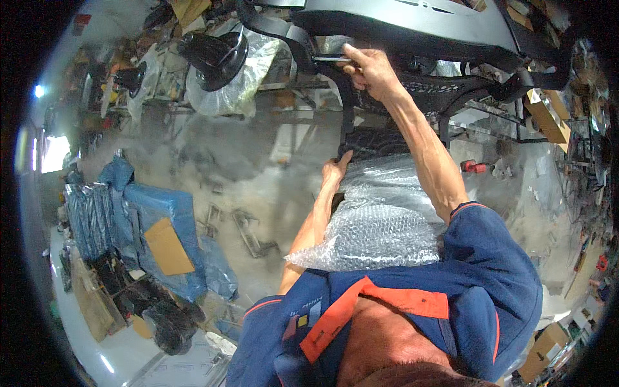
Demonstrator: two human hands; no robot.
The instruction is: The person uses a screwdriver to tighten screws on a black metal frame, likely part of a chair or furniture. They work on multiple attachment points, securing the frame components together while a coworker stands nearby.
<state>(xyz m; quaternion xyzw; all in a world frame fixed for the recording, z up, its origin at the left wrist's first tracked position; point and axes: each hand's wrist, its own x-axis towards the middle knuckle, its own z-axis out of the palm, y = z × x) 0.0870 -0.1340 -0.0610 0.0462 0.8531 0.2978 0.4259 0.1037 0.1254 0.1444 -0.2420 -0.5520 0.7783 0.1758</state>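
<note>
A large grey-and-black moulded part [400, 29], like a vehicle bumper, spans the far side above me. At its left bracket, my right hand [374, 72] is closed, pinching the end of a thin metal bar [331, 59]. Whether that bar is loose or fixed to the part, I cannot tell. Lower down, my left hand [335, 171] grips the left edge of a black frame [374, 143] below the bumper-like part; its fingertips are partly hidden. Clear bubble wrap [380, 222] covers the frame's near side and reaches to my chest.
Left of me stand blue-wrapped packages [161, 213] with a cardboard piece [169, 246] on them. Black round-based parts [216, 58] in clear plastic are at far left. A red tool [474, 167] lies on the floor at right, and a cardboard box [548, 116] stands beyond it.
</note>
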